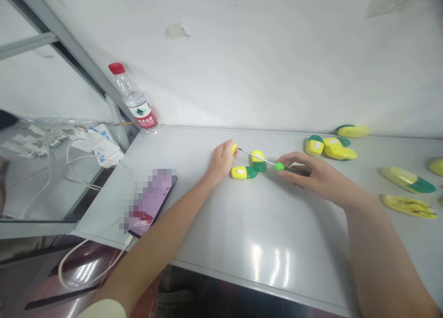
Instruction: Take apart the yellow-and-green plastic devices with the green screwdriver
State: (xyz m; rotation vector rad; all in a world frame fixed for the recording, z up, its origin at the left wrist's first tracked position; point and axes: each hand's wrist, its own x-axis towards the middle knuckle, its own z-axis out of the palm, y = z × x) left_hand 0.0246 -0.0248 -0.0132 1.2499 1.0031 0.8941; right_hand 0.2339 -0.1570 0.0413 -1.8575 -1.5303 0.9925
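My right hand point(302, 172) is closed round the handle of a screwdriver point(279, 166) with a green collar. Its metal shaft points left, and the tip reaches a small yellow piece point(234, 149) held in my left hand point(223, 159). My left fingers are wrapped round that piece and hide most of it. Below the shaft, two small yellow and green plastic devices lie on the table: one device point(244, 172) lies sideways near my left hand, the other device point(258, 161) stands at an angle to it, their green ends close together.
Several more yellow and green devices point(314, 145) lie right, with an opened yellow shell point(410, 206). A water bottle point(141, 110) stands by the wall at left. A phone point(154, 202) with a white cable point(65, 262) lies on the grey table point(214, 235); a metal frame point(69, 52) borders the left.
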